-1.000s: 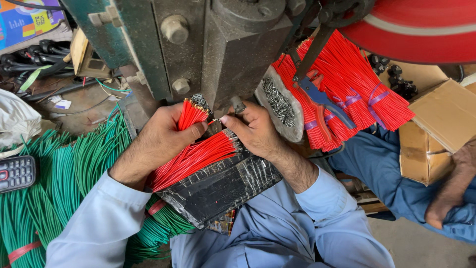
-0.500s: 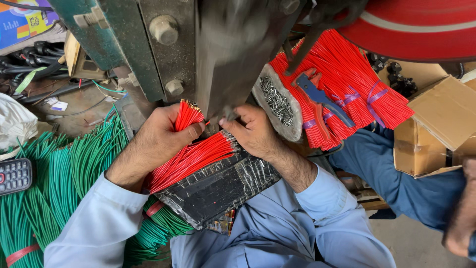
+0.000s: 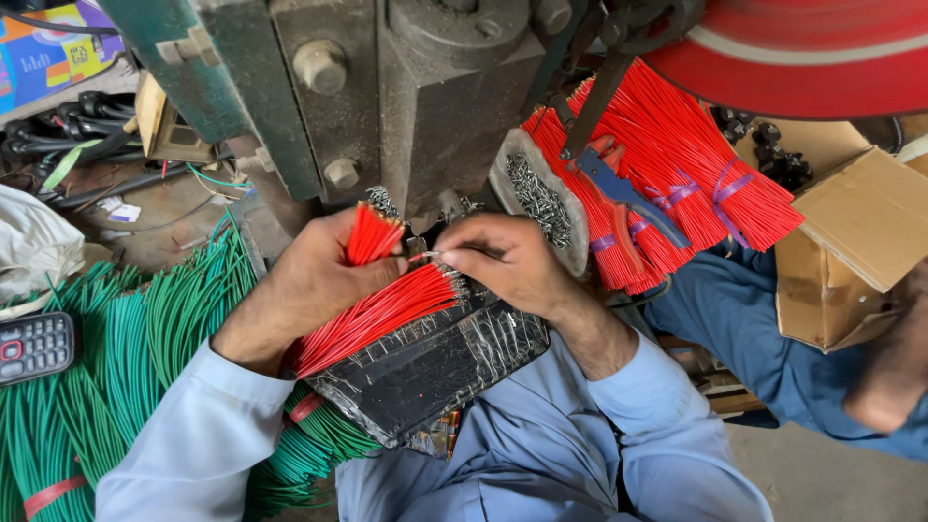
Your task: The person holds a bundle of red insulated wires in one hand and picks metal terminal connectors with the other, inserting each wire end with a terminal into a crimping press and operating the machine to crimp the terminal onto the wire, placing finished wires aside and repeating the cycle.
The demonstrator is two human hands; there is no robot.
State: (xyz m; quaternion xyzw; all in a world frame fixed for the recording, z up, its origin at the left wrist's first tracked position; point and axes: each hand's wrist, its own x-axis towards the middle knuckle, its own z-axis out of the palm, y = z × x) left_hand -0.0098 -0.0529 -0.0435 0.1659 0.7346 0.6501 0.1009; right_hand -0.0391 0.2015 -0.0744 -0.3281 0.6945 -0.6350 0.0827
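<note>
My left hand [image 3: 309, 280] grips a small upright bunch of short red wires [image 3: 372, 235] just below the grey press machine [image 3: 435, 97]. My right hand [image 3: 512, 263] pinches a single red wire between thumb and fingers, its tip pointing left toward the press die. A second bundle of red wires [image 3: 372, 314] lies flat on a black foil-wrapped pad [image 3: 435, 367] resting on my lap, under both hands.
Green wire bundles [image 3: 126, 358] lie at the left, with a keypad phone [image 3: 34, 346] on them. Tied red wire bundles [image 3: 677, 174] and blue pliers [image 3: 619, 188] sit at the right, beside a tray of metal terminals [image 3: 536, 198] and a cardboard box [image 3: 851, 251]. Another person's arm [image 3: 894, 377] is at right.
Both hands have stayed at the press. My right hand's wire has drawn slightly back from the die; the other person's arm at right has shifted.
</note>
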